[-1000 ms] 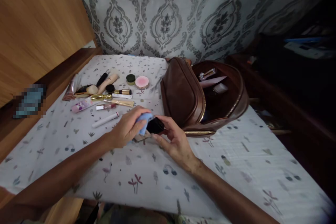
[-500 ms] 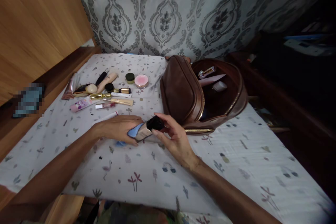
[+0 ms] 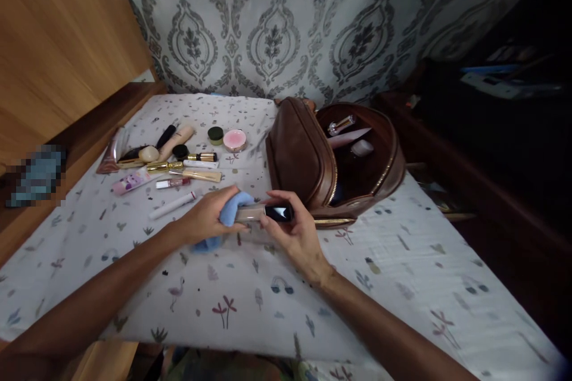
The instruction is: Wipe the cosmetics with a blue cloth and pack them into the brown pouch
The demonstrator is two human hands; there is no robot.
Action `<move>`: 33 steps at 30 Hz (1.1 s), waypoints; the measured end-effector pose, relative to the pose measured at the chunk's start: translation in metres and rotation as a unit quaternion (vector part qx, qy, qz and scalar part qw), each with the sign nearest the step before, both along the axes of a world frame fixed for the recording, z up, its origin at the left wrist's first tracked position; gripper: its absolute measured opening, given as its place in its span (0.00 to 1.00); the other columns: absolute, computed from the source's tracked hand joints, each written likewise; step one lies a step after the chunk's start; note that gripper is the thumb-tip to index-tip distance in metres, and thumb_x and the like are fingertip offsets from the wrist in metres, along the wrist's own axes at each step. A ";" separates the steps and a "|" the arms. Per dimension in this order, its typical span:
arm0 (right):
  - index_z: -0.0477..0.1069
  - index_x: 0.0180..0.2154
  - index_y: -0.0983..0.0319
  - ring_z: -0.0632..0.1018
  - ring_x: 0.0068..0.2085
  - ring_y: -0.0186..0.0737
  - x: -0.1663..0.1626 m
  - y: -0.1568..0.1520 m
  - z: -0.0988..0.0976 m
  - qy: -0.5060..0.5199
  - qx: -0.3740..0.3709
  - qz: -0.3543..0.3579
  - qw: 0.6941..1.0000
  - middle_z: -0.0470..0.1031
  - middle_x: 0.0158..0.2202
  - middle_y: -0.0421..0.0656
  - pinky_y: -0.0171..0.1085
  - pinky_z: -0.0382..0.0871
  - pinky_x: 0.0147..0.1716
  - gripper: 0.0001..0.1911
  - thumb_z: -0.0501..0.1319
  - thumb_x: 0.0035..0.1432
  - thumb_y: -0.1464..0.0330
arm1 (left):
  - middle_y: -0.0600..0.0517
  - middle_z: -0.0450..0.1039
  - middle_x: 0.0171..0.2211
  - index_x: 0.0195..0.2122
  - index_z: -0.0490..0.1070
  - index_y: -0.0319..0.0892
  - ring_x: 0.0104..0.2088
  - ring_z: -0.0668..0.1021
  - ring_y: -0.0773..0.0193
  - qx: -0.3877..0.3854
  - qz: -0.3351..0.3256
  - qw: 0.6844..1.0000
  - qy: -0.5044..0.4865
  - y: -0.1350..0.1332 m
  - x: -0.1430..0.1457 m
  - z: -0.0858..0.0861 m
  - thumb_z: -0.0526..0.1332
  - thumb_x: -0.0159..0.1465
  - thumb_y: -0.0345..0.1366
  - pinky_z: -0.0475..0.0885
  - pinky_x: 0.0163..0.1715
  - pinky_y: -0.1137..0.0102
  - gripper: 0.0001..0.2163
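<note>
Between my hands lies a foundation bottle (image 3: 251,213), held level, with beige contents and a glossy black cap. My left hand (image 3: 210,214) is closed round a blue cloth (image 3: 233,207) that wraps the bottle's base; more of the cloth hangs under the palm. Fingers and thumb of my right hand (image 3: 297,232) pinch the black cap end. Just right of it stands the open brown leather bag (image 3: 301,155), with a pink tube (image 3: 348,137), a small white-lidded jar (image 3: 361,147) and a silvery tube (image 3: 342,124) inside. A white pen-like tube (image 3: 173,205) lies beside my left wrist.
Several cosmetics are spread at the back left, among them a pink compact (image 3: 235,140), a dark green-lidded jar (image 3: 215,135) and a purple-pink tube (image 3: 131,181). A wooden panel (image 3: 67,30) rises on the left; a patterned wall (image 3: 272,30) closes the back.
The bottle has turned from slanted to nearly level, its cap now pointing right. More of the blue cloth shows over its base. Both hands keep their hold, and the view has shifted slightly.
</note>
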State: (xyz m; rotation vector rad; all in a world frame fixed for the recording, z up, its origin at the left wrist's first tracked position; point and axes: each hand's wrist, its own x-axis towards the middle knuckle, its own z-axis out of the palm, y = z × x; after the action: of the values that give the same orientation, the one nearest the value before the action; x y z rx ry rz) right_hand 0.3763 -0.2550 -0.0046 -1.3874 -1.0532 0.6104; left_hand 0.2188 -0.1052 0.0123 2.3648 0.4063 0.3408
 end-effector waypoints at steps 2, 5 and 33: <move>0.68 0.49 0.58 0.78 0.45 0.42 0.000 -0.001 0.003 -0.003 0.013 0.004 1.000 0.76 0.43 0.43 0.39 0.76 0.44 0.18 0.66 0.59 0.60 | 0.56 0.67 0.31 0.39 0.65 0.43 0.32 0.70 0.62 -0.073 0.025 0.996 -0.049 0.000 -0.001 0.002 0.68 0.55 0.57 0.65 0.33 0.71 0.24; 0.68 0.49 0.58 0.78 0.47 0.42 0.000 -0.002 0.002 -0.005 0.026 0.028 0.999 0.76 0.45 0.44 0.41 0.76 0.47 0.19 0.66 0.59 0.60 | 0.55 0.66 0.31 0.43 0.66 0.42 0.32 0.70 0.62 -0.156 0.023 0.985 -0.073 -0.003 0.000 0.002 0.61 0.59 0.63 0.65 0.32 0.71 0.27; 0.65 0.47 0.58 0.76 0.41 0.40 -0.002 -0.014 0.010 -0.154 0.071 0.080 0.982 0.73 0.41 0.43 0.38 0.73 0.43 0.18 0.64 0.62 0.56 | 0.55 0.65 0.23 0.28 0.66 0.44 0.25 0.70 0.63 -0.119 0.127 0.980 -0.094 -0.024 0.000 -0.006 0.52 0.69 0.54 0.67 0.26 0.71 0.20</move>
State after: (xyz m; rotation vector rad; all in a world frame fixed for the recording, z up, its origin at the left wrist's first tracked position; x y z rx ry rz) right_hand 0.3740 -0.2694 0.0054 -1.3044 -1.4401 0.4328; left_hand 0.2189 -0.1289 0.0059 2.0298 0.6250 0.5950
